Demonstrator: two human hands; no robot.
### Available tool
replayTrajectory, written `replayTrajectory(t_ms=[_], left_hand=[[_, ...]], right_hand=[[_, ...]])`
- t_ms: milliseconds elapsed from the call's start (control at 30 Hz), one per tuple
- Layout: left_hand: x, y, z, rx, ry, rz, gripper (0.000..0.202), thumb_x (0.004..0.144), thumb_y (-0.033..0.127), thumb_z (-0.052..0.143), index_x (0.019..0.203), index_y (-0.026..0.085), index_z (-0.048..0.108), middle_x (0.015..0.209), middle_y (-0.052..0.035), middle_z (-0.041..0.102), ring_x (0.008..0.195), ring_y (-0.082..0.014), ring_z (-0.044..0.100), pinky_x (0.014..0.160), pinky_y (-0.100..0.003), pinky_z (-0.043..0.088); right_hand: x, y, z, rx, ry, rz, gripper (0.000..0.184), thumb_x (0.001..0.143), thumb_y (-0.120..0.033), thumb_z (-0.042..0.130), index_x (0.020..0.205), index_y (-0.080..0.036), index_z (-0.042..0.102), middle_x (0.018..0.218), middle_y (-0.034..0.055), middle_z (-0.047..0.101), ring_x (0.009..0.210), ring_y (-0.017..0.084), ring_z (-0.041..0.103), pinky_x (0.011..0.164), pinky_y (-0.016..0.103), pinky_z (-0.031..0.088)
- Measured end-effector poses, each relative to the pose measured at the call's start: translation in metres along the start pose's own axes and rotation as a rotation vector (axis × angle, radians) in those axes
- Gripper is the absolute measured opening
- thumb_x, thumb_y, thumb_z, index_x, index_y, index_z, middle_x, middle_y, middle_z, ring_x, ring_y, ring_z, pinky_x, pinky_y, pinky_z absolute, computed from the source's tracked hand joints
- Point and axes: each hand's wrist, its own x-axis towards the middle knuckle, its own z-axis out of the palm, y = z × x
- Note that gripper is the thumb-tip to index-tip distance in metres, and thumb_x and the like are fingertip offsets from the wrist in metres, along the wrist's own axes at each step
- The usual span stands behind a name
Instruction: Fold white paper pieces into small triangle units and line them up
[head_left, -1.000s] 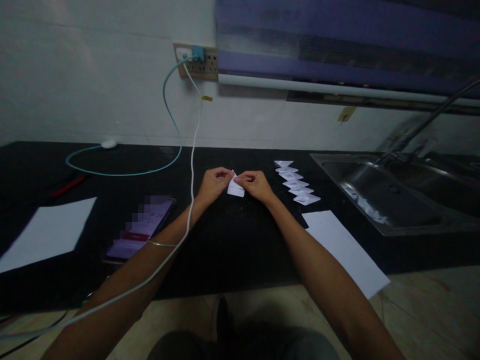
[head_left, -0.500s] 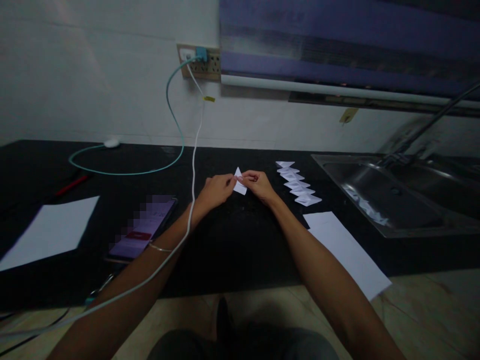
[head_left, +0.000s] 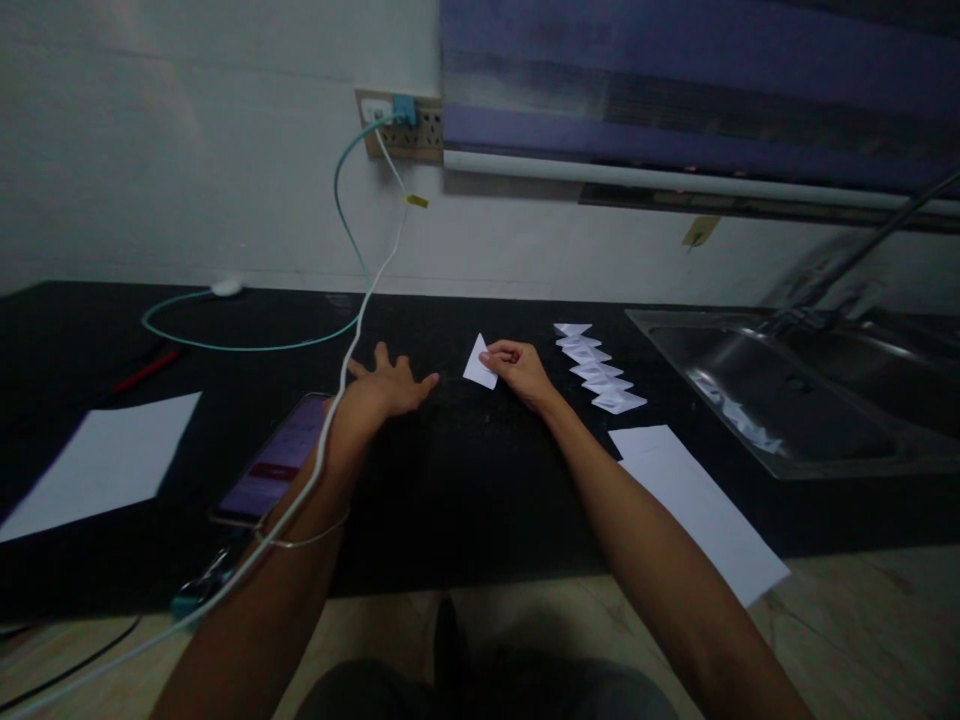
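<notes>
Left hand [head_left: 390, 385] moved leftward, splayed wide, empty; right hand [head_left: 520, 372] pinches small white folded paper [head_left: 478, 367], roughly triangular.

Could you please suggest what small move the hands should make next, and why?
Probably move the left hand to the free side of the folded paper to steady it: only the right hand pinches its edge, while the left, fingers spread, holds nothing near the phone.

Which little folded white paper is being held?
The triangular piece near the middle: the right hand pinches it by its edge. The other folded pieces lie in a row farther right, with no hand touching them.
</notes>
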Motion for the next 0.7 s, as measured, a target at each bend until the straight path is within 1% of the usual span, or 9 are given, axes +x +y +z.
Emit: replayTrajectory(t_ms=[100, 200, 267, 333, 367, 433, 500, 600, 700], left_hand=[[0.000, 0.002, -0.002, 0.060, -0.067, -0.043, 0.083, 0.081, 0.072, 0.049, 0.135, 0.010, 0.063, 0.154, -0.0313, 0.036, 0.139, -0.0604, 0.030, 0.103, -0.079, 0.025], [-0.008, 0.009, -0.007, 0.049, -0.059, -0.077, 0.078, 0.081, 0.068, 0.053, 0.133, 0.011, 0.064, 0.154, -0.0303, 0.037, 0.138, -0.0604, 0.031, 0.102, -0.078, 0.028], [-0.015, 0.016, -0.011, 0.002, 0.017, -0.070, 0.073, 0.082, 0.067, 0.053, 0.129, 0.013, 0.066, 0.153, -0.0286, 0.041, 0.138, -0.0603, 0.031, 0.099, -0.078, 0.031], [-0.022, 0.025, -0.013, -0.073, 0.180, -0.022, 0.070, 0.087, 0.068, 0.044, 0.127, 0.015, 0.066, 0.153, -0.0260, 0.041, 0.140, -0.0580, 0.028, 0.099, -0.075, 0.033], [-0.024, 0.030, -0.013, -0.117, 0.253, 0.045, 0.068, 0.090, 0.067, 0.040, 0.127, 0.015, 0.065, 0.149, -0.0256, 0.046, 0.138, -0.0542, 0.033, 0.099, -0.071, 0.036], [-0.026, 0.040, -0.009, -0.217, 0.332, 0.150, 0.065, 0.094, 0.065, 0.036, 0.121, 0.013, 0.065, 0.131, -0.0260, 0.059, 0.125, -0.0458, 0.050, 0.097, -0.059, 0.043], [-0.023, 0.048, -0.001, -0.339, 0.322, 0.214, 0.061, 0.095, 0.064, 0.037, 0.108, 0.013, 0.067, 0.113, -0.0229, 0.066, 0.104, -0.0373, 0.063, 0.088, -0.048, 0.048], [-0.014, 0.052, 0.015, -0.487, 0.232, 0.338, 0.051, 0.098, 0.059, 0.036, 0.086, 0.018, 0.064, 0.081, -0.0119, 0.066, 0.072, -0.0240, 0.062, 0.070, -0.035, 0.046], [-0.004, 0.050, 0.027, -0.671, 0.187, 0.480, 0.041, 0.098, 0.050, 0.041, 0.076, 0.020, 0.059, 0.069, -0.0041, 0.061, 0.063, -0.0178, 0.056, 0.059, -0.027, 0.039]], right_hand=[[0.000, 0.000, 0.000, 0.001, -0.019, -0.014, 0.033, 0.069, -0.045, 0.080, 0.078, -0.016, 0.069, 0.070, 0.0009, 0.065, 0.063, 0.012, 0.056, 0.061, 0.026, 0.040], [0.000, -0.002, 0.000, 0.000, -0.020, -0.015, 0.033, 0.069, -0.045, 0.080, 0.078, -0.015, 0.069, 0.069, 0.0008, 0.066, 0.062, 0.012, 0.055, 0.060, 0.026, 0.039], [-0.001, -0.002, 0.001, 0.000, -0.013, -0.012, 0.033, 0.069, -0.045, 0.081, 0.078, -0.015, 0.070, 0.068, 0.0002, 0.065, 0.061, 0.012, 0.054, 0.059, 0.026, 0.039], [-0.002, -0.003, 0.001, 0.002, -0.017, -0.008, 0.033, 0.067, -0.045, 0.081, 0.079, -0.016, 0.071, 0.068, 0.0005, 0.067, 0.061, 0.012, 0.056, 0.060, 0.026, 0.041], [-0.002, -0.003, 0.001, 0.002, -0.026, -0.004, 0.034, 0.067, -0.045, 0.082, 0.080, -0.016, 0.072, 0.069, 0.0012, 0.068, 0.062, 0.013, 0.057, 0.061, 0.026, 0.042], [-0.003, -0.003, 0.002, 0.009, -0.058, 0.002, 0.035, 0.065, -0.045, 0.083, 0.083, -0.016, 0.075, 0.075, 0.0034, 0.072, 0.066, 0.014, 0.062, 0.065, 0.028, 0.046], [-0.003, -0.003, 0.002, 0.017, -0.089, 0.010, 0.035, 0.064, -0.044, 0.084, 0.083, -0.016, 0.077, 0.079, 0.0050, 0.075, 0.069, 0.016, 0.064, 0.068, 0.030, 0.048], [-0.003, -0.004, 0.002, 0.030, -0.095, 0.024, 0.034, 0.061, -0.044, 0.086, 0.081, -0.017, 0.078, 0.079, 0.0056, 0.076, 0.069, 0.016, 0.066, 0.068, 0.031, 0.050], [-0.003, -0.006, 0.002, 0.050, -0.090, 0.022, 0.034, 0.060, -0.044, 0.086, 0.078, -0.017, 0.078, 0.078, 0.0051, 0.076, 0.069, 0.017, 0.067, 0.068, 0.030, 0.050]])
